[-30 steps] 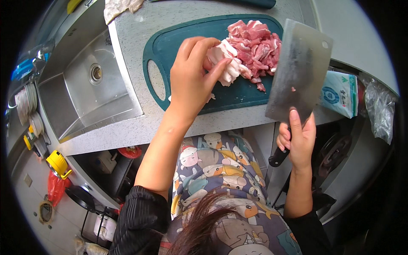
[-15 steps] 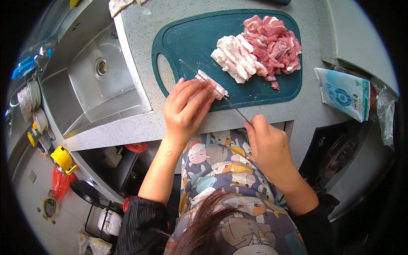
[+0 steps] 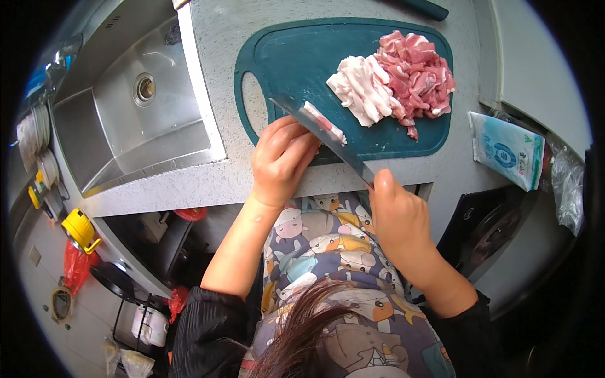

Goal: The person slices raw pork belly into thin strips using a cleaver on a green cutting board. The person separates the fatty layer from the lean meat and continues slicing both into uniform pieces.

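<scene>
My right hand (image 3: 403,217) is closed round the handle of a kitchen knife (image 3: 343,151). Its blade slants up and left across the green cutting board (image 3: 287,57), the broad side tilted into view. Beyond the blade lies a narrow strip of fatty pork (image 3: 324,121). My left hand (image 3: 282,157) is closed on the near side of the blade, fingers bent together and fingertips by the pork; the blade partly hides what they press on. Farther right on the board are a heap of whitish fat strips (image 3: 362,91) and a pile of sliced red meat (image 3: 419,79).
A steel sink (image 3: 120,113) is set in the counter on the left. At the right edge stands a blue and white packet (image 3: 507,151) beside crumpled clear plastic (image 3: 567,189). A dark cylindrical object (image 3: 425,7) lies behind the board. Below the counter at left hangs a yellow container (image 3: 79,228).
The knife's blade has tilted from edge-on to showing its broad side, and the pork strip now lies beyond it. My left hand has shifted slightly right. The whole view has moved a little.
</scene>
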`<move>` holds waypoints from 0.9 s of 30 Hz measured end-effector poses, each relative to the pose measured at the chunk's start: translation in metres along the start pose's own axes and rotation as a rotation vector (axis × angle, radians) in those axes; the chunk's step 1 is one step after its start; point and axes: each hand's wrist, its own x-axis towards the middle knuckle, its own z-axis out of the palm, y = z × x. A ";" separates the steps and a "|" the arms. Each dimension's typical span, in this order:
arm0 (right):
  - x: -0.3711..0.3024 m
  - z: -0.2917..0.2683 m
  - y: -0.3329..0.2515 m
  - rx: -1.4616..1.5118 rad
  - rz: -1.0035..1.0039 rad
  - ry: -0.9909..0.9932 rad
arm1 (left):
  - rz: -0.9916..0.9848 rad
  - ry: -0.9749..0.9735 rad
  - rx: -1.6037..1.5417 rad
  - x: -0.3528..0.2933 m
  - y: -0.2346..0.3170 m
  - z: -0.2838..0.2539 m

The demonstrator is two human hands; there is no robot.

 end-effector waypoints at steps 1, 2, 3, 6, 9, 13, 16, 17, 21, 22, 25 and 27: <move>-0.003 0.000 0.000 -0.012 0.016 -0.022 | -0.005 0.006 -0.010 0.000 0.000 0.001; -0.002 0.002 0.000 -0.006 0.017 -0.019 | -0.009 0.008 -0.022 -0.001 0.000 0.002; 0.002 0.004 -0.001 0.001 0.018 -0.015 | -0.014 0.009 -0.033 -0.003 0.000 0.003; 0.031 0.012 -0.011 -0.017 -0.009 0.009 | -0.069 -0.019 0.014 -0.002 0.001 0.001; 0.038 0.010 -0.013 -0.044 -0.007 0.005 | -0.055 0.013 0.013 -0.003 -0.002 0.002; 0.004 0.009 0.006 -0.043 0.049 -0.056 | -0.048 0.034 -0.018 -0.002 0.000 0.005; 0.022 0.015 -0.008 -0.099 -0.016 0.017 | -0.060 0.008 -0.010 -0.005 0.000 0.002; 0.036 0.014 -0.016 -0.102 -0.048 0.056 | -0.063 0.016 -0.020 -0.005 0.000 0.002; 0.037 0.012 -0.015 -0.071 0.003 0.012 | -0.057 0.049 -0.018 -0.001 -0.001 0.003; 0.030 0.011 -0.011 -0.077 0.041 -0.014 | -0.046 0.055 -0.014 -0.001 -0.001 0.004; 0.013 0.013 0.002 -0.053 0.049 -0.005 | -0.032 0.057 0.000 -0.002 0.000 0.010; 0.035 0.015 -0.009 -0.091 -0.023 0.052 | -0.043 0.046 0.005 -0.004 -0.002 0.010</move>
